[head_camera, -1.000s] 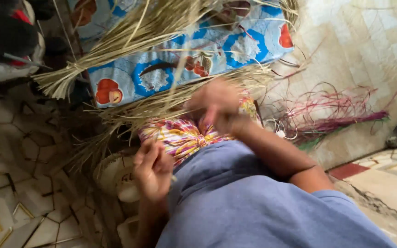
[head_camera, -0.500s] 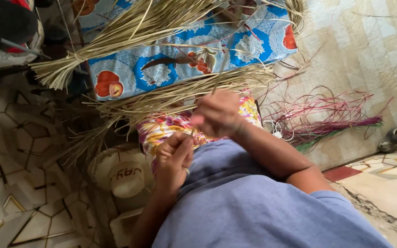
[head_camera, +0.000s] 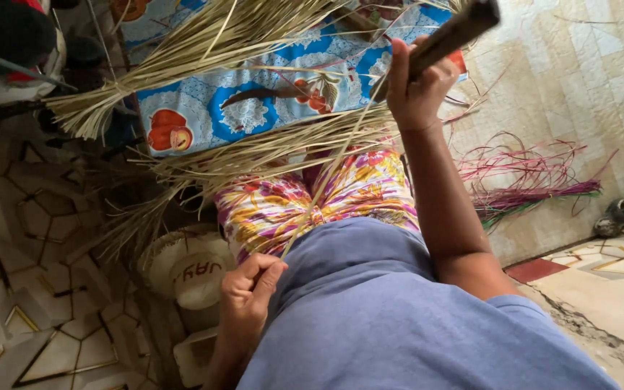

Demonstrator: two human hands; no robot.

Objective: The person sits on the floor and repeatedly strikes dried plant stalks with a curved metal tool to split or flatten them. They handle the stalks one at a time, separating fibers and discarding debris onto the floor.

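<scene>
My left hand [head_camera: 245,287] is low by my lap and pinches the end of a long pale straw strip [head_camera: 326,180]. The strip runs taut up and to the right towards my right hand [head_camera: 414,87]. That hand is raised above my knees and grips a dark stick-like tool [head_camera: 451,35]; whether it also holds the strip's far end is unclear. My knees are covered by a bright floral cloth [head_camera: 269,206]. Loose pale straw [head_camera: 254,155] lies across them.
A tied bundle of pale straw [head_camera: 182,50] rests on a blue patterned cloth [head_camera: 254,108] ahead. Pink and purple dyed straw [head_camera: 536,191] lies on the floor at right. A round woven piece [head_camera: 185,271] and a white container [head_camera: 193,357] sit by my left leg on patterned tiles.
My hands were close together over my lap; my right hand has lifted up and away with the dark tool. The strip is now stretched. My left hand stayed low.
</scene>
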